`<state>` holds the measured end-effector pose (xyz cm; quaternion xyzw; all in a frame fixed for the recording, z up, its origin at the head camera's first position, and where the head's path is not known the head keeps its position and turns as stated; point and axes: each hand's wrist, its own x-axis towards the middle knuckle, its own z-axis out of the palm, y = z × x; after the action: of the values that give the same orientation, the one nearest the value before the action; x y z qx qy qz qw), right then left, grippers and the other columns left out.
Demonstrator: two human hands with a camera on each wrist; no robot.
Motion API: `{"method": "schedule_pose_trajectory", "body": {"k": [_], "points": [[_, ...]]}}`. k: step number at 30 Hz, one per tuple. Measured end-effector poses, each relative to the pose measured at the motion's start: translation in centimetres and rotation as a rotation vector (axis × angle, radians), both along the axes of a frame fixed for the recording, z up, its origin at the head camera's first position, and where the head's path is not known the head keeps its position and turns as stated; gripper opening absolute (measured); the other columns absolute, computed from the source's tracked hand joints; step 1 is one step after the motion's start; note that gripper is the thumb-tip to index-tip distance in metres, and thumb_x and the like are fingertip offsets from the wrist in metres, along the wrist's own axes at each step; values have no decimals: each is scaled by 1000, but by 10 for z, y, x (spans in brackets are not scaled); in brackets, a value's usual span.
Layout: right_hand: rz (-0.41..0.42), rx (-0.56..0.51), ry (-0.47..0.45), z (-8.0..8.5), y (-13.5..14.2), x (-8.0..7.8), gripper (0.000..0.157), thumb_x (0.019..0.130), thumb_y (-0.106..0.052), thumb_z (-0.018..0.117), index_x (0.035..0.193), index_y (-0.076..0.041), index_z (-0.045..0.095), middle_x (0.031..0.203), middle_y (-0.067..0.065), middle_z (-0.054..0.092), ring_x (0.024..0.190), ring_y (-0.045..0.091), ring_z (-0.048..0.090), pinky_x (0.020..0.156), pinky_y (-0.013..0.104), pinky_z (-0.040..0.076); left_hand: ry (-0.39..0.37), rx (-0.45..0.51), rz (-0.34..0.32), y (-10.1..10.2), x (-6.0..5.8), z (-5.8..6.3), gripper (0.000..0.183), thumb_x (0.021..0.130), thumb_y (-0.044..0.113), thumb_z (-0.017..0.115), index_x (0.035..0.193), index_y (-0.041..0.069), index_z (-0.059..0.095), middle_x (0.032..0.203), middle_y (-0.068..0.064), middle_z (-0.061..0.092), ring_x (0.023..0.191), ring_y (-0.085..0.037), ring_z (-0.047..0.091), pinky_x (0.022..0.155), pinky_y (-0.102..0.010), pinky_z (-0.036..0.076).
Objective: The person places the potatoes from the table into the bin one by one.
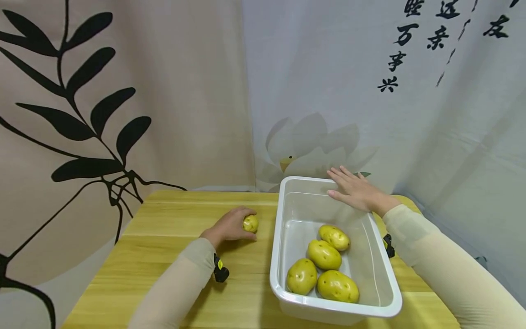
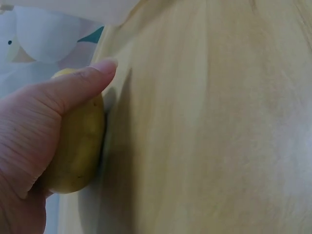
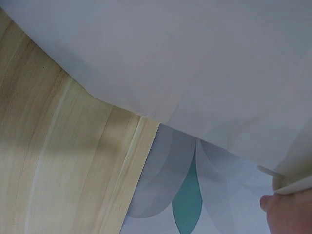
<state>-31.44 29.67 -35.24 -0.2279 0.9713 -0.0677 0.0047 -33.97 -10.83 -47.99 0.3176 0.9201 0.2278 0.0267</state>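
Observation:
On the wooden table, left of a white plastic bin, my left hand holds a yellow potato between thumb and fingers. The left wrist view shows the thumb across the side of this potato, close over the wood. My right hand rests on the bin's far right corner, its fingers extended over the rim. Several yellow potatoes lie on the bin floor, mostly toward its near end. In the right wrist view the bin's outer wall fills the top, and part of the hand shows at the rim.
The table has light wood grain and ends at a back edge just behind the bin. Beyond hangs a pale curtain with printed leaves, a flower and dark characters. Black devices are strapped on both wrists.

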Motion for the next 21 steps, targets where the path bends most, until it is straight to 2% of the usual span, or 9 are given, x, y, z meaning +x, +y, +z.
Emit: {"method": "schedule_pose_trajectory", "body": {"k": [8,21], "points": [[-10,-5,-1,1,-2,0,67,92,-59,31,147,-29,7,152,-2,5,137,25,0,100,63,3,-15,24,96,2,-2,-12,82,57,55,79,125,18,54,122,1,54,111,-17,48,93,-36,38],[-11,-4,0,1,0,0,67,92,-58,33,147,-29,6,152,-2,6,137,23,-1,101,62,3,13,41,165,4,1,-19,75,58,57,78,121,24,56,121,4,54,109,-17,49,90,-37,39]]}}
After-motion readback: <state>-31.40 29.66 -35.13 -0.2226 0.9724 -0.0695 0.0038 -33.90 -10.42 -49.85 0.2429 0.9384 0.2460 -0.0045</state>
